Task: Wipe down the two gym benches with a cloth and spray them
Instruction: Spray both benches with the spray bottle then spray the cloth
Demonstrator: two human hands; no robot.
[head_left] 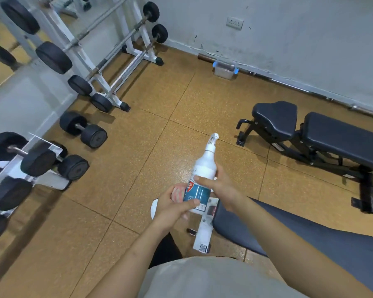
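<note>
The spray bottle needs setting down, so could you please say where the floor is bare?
Bare floor lies between the loose dumbbell and the far bench. It is crowded left, by the dumbbell rack, and beside the near bench.

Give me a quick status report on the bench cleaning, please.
Left hand grips spray bottle and cloth together; right hand holds bottle too. Near bench close at right, far bench beyond. Nothing seen on either pad.

dumbbells and barbell rack at left, far bench at right, near bench before it
</note>
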